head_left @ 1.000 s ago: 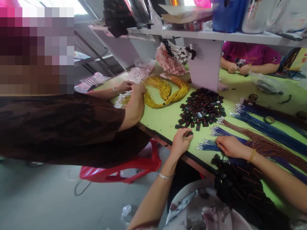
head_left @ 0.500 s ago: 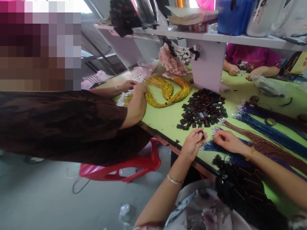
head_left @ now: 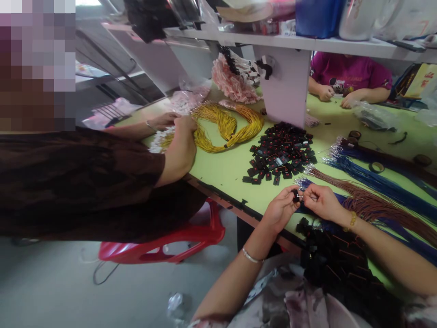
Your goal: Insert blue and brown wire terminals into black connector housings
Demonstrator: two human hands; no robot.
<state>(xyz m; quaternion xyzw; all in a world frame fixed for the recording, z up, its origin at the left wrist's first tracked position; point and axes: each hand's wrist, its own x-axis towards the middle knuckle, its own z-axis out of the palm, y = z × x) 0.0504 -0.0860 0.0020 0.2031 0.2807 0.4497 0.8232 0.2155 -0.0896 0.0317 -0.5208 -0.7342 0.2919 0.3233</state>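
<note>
Closer together now, my left hand pinches a black connector housing and my right hand a terminal-tipped wire, nearer me than the housing heap. Plenty there look unwired.

"Floor level?"
"One red plastic stool, on smooth grey flooring."
"Higher up?"
"Long white shelf bearing a blue plastic bin and, just right, a whitish handled jug."
"Left side?"
"Looped bundle of thin yellow wires."
</note>
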